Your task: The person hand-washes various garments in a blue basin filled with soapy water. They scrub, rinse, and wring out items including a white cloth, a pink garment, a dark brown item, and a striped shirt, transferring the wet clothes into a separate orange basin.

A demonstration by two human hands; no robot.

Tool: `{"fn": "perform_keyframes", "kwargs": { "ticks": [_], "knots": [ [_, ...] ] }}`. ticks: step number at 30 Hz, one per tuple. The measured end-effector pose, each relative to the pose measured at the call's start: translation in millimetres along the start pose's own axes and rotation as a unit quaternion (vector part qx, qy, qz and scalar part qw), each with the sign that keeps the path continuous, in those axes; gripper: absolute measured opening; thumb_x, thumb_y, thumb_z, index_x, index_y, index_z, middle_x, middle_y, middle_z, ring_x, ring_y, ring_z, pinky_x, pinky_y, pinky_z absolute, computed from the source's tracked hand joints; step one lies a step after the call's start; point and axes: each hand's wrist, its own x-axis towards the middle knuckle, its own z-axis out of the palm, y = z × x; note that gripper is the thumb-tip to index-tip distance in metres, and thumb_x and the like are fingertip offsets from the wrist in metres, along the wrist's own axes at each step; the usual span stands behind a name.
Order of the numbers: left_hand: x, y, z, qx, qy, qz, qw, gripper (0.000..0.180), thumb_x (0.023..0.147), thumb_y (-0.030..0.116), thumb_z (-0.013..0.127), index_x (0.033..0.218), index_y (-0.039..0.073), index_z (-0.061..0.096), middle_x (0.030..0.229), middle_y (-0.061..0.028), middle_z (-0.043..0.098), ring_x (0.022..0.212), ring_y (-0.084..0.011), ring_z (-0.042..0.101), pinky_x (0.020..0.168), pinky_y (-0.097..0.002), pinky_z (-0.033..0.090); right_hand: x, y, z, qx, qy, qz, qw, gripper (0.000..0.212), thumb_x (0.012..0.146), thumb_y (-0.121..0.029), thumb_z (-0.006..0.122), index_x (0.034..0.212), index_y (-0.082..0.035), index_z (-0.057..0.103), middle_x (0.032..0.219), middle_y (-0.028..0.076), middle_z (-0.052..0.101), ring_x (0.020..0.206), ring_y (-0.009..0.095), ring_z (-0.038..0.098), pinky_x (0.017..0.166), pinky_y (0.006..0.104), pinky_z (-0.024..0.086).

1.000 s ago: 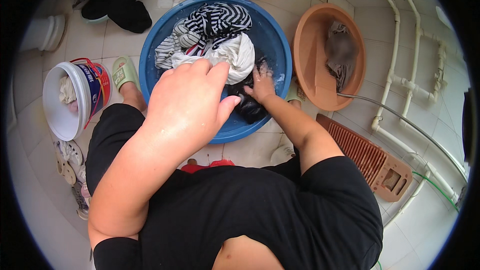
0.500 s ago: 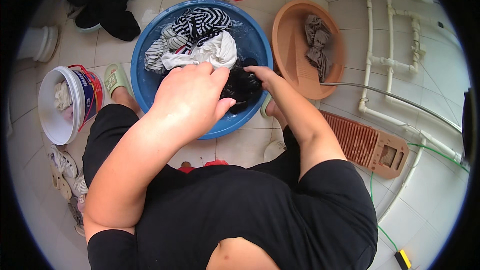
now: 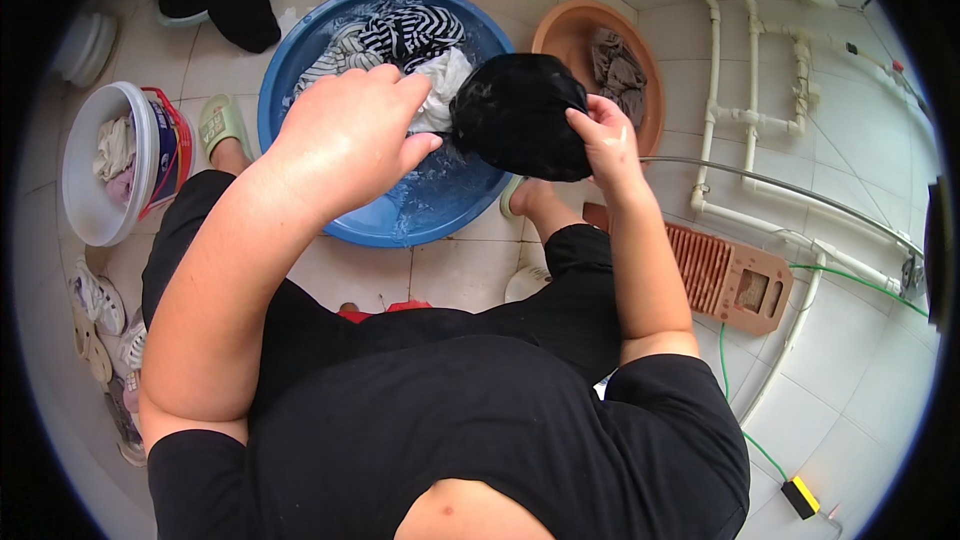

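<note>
A rounded, wet black cloth item [image 3: 525, 115] is held up over the right side of the blue basin [image 3: 270, 105]. My right hand [image 3: 610, 145] grips its right edge, thumb on the near face. My left hand [image 3: 350, 130] is over the basin with its back toward me; the thumb points at the black cloth's left end, and the other fingertips are hidden. Beneath and beyond, in the water, lie a black-and-white striped garment [image 3: 415, 32] and a white cloth [image 3: 445, 80]. Whether my left hand touches the black cloth cannot be made out.
An orange-brown basin [image 3: 560, 35] with a grey-brown cloth [image 3: 620, 70] stands to the right, near a ribbed washboard [image 3: 700, 265] and white wall pipes [image 3: 712, 90]. White buckets [image 3: 85, 210] stand left and far. Dark clothes [image 3: 235, 0] lie at the far left; shoes [image 3: 97, 300] at near left.
My right hand has lifted the black cloth out of the basin, up and to the right. My left hand has shifted slightly left. The view has moved a little.
</note>
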Motion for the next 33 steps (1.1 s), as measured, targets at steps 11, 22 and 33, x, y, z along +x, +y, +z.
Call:
{"fn": "perform_keyframes", "kwargs": {
  "ticks": [11, 22, 33],
  "knots": [
    [13.1, 6.1, 10.3, 0.012, -0.059, -0.02, 0.998, 0.033, 0.073, 0.024, 0.065, 0.095, 0.003, 0.053, 0.083, -0.0114, 0.057, 0.079, -0.0275, 0.058, 0.069, -0.0365, 0.046, 51.5, 173.8, 83.3, -0.453, -0.124, -0.032, 0.882, 0.07, 0.065, -0.028, 0.071, 0.128, -0.015, 0.042, 0.138, 0.026, 0.02, 0.117, 0.041, 0.038, 0.095, 0.0406, 0.037],
    [29.2, 15.3, 15.9, -0.001, -0.175, -0.042, 0.984, 0.043, 0.072, 0.02, 0.066, 0.109, 0.003, 0.05, 0.094, -0.0124, 0.054, 0.088, -0.0294, 0.054, 0.078, -0.0374, 0.042, 145.6, 228.7, 74.5, -0.571, -0.278, -0.212, 0.743, 0.056, 0.063, -0.011, 0.063, 0.117, -0.021, 0.051, 0.126, 0.015, 0.042, 0.111, 0.035, 0.045, 0.093, 0.0408, 0.038],
    [24.5, 12.9, 11.8, 0.006, -0.155, -0.048, 0.987, 0.042, 0.071, 0.018, 0.066, 0.107, 0.004, 0.05, 0.092, -0.0126, 0.055, 0.086, -0.0302, 0.055, 0.076, -0.0383, 0.043, 109.6, 64.7, 32.7, -0.31, 0.1, -0.146, 0.934, 0.057, 0.065, -0.024, 0.067, 0.114, -0.004, 0.047, 0.11, 0.017, 0.051, 0.095, 0.03, 0.053, 0.08, 0.0362, 0.044]
  ]
}}
